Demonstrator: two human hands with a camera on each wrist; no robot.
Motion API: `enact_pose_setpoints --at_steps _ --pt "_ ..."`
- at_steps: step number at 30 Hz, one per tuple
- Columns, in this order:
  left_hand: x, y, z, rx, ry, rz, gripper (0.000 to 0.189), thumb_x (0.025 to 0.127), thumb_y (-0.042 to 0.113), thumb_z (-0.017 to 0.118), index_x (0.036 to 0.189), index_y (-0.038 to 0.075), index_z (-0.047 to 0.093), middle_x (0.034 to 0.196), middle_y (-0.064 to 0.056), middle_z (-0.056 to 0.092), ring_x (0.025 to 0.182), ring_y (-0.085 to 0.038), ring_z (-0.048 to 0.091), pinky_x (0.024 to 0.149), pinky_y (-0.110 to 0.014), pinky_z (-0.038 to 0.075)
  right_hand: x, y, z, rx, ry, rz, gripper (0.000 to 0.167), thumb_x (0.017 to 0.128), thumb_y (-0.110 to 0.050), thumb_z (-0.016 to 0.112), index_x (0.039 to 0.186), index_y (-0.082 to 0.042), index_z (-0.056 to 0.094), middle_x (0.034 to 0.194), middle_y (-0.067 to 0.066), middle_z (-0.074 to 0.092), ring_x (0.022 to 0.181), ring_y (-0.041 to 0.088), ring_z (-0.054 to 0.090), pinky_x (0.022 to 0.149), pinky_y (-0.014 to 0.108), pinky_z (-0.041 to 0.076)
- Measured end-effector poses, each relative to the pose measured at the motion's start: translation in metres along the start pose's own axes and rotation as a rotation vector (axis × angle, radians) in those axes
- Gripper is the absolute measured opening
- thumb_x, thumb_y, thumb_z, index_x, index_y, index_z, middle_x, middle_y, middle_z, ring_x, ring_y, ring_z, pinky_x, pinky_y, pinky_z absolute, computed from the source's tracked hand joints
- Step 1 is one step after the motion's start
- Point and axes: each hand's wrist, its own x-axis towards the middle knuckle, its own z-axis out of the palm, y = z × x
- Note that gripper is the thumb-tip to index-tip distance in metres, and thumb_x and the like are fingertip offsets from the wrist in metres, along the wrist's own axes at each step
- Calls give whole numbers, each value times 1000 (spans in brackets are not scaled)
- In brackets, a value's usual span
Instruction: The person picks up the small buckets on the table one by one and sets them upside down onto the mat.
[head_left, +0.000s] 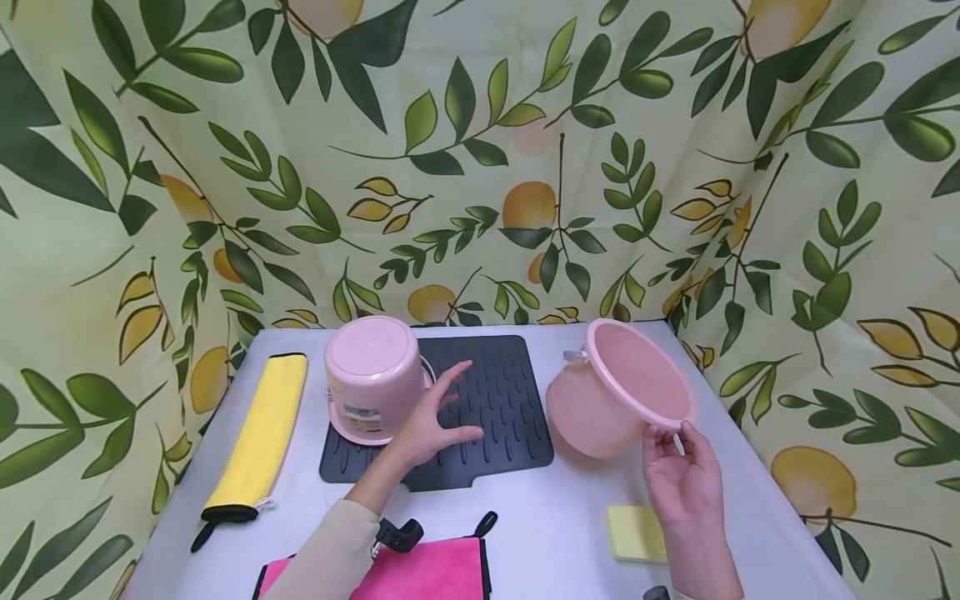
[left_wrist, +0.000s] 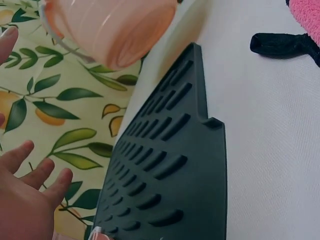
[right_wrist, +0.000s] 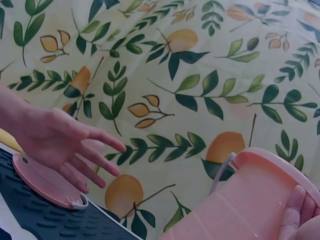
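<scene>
My right hand pinches the rim of a pink bucket at the right. That bucket is tilted, its mouth facing right and upward, and its base looks raised off the table in the left wrist view. A second pink bucket stands upside down on the left part of a dark ridged mat. Over the mat, just right of the upturned bucket, my left hand spreads its fingers and thumb with nothing in them. Part of the upturned bucket's rim shows below the left hand in the right wrist view.
A folded yellow cloth with black trim lies on the left. A pink cloth is at the front, partly under my left forearm. A pale yellow sponge lies beside my right wrist. Leaf-patterned fabric encloses the back and sides.
</scene>
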Motion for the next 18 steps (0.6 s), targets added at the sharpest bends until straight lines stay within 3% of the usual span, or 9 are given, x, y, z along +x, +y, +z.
enact_pose_setpoints --at_steps 7,18 --pt "-6 -8 1 -21 -5 -7 99 88 28 89 170 20 35 175 -14 30 156 -51 31 120 -73 32 -1 16 8 -31 42 38 18 113 -11 58 130 -9 55 120 9 57 97 24 65 98 29 58" --pt "-7 -18 5 -62 -15 29 111 86 36 93 173 19 26 179 -12 23 160 -49 23 122 -67 32 -4 26 12 -45 74 80 24 114 -14 57 136 -8 53 132 5 52 107 20 62 101 23 53"
